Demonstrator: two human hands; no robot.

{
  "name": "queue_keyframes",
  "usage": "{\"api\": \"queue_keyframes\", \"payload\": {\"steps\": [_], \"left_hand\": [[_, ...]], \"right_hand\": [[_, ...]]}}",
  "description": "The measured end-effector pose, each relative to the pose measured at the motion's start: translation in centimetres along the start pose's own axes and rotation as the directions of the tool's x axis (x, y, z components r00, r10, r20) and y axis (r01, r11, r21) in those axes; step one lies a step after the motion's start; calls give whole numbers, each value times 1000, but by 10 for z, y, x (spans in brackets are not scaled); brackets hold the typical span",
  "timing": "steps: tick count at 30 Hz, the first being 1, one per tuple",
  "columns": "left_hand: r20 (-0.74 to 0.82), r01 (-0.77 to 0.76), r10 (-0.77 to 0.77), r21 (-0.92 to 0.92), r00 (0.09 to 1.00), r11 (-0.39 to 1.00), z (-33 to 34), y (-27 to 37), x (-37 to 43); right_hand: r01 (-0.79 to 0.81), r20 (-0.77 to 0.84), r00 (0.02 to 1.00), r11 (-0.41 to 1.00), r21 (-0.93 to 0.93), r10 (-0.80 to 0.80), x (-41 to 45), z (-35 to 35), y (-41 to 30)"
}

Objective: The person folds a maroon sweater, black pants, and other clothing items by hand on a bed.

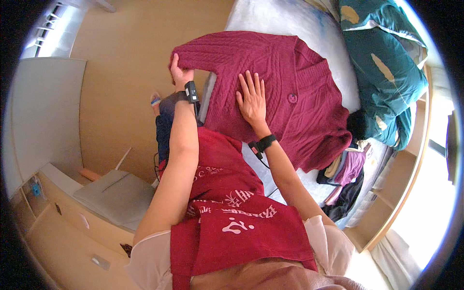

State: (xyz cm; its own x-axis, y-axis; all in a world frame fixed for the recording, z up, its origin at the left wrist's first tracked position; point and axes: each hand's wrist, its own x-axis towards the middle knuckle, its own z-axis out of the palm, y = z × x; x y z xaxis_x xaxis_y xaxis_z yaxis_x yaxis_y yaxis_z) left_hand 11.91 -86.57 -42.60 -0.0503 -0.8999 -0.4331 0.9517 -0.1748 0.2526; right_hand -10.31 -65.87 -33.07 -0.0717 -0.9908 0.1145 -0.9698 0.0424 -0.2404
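Note:
A burgundy cable-knit cardigan (268, 83) lies spread front side up on a bed (259, 14), its V-neck towards the far right. One large round button (292, 98) shows on its front band. My left hand (181, 74) grips the cuff of the left-hand sleeve (206, 49), which reaches past the bed's edge; the fingers are partly hidden by the knit. My right hand (253, 101) rests flat on the cardigan's front panel, fingers a little apart, holding nothing. The other sleeve (331, 148) lies bent at the right.
A dark green duvet (384, 72) with leaf shapes is heaped on the bed's right side. Folded clothes (348, 168) lie nearer me, beside a wooden shelf (393, 188). A grey cushioned seat (116, 195) stands at lower left on the wood-toned floor (119, 101). My red apron (246, 232) bears writing.

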Motion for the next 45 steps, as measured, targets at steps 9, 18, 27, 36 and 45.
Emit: {"api": "queue_keyframes", "payload": {"steps": [9,18,27,36,45], "left_hand": [[317,-342,239,326,918,881,126,-12,-52],[631,-898,-699,-8,337,-441,131,-184,-164],[627,-816,-577,175,524,-551,90,-110,-138],[654,-832,-580,143,486,-535,75,-90,-138],[734,-789,-369,364,571,-495,57,-87,-127]], "right_hand": [[18,-25,1000,999,27,-17,-3,3,7],[84,-153,983,992,-89,-97,-33,59,32],[35,-145,989,999,36,-30,-13,22,15],[-88,-51,980,651,754,191,-26,-11,47],[-153,-12,488,99,983,873,-87,-40,222]]}}
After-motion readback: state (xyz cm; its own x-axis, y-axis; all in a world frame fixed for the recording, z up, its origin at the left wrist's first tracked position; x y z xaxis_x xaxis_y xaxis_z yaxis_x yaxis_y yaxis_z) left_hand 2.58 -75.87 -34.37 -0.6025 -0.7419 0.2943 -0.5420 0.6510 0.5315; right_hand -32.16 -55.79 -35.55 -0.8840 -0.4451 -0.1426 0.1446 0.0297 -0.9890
